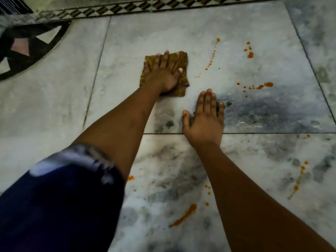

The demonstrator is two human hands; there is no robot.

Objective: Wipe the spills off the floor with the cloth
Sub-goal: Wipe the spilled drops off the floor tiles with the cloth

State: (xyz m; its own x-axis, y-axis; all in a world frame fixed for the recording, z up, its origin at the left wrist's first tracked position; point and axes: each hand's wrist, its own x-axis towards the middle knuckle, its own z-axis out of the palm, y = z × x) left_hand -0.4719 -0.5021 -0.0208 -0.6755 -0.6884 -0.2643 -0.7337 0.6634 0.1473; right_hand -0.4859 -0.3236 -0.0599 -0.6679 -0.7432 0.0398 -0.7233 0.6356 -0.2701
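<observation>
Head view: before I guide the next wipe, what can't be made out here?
- Floor under the cloth: covered by it and the left hand, so any spill there is hidden.
- Floor under the right hand and both forearms: covered.
- Lower left: a blurred dark blue garment hides the floor.
- Spills past the picture's edges: cut off.

The left hand presses flat on a folded brown cloth on the marble floor. The right hand rests open on the floor just beside it. Orange spills dot the tiles, with a longer streak nearer, perhaps sauce.
</observation>
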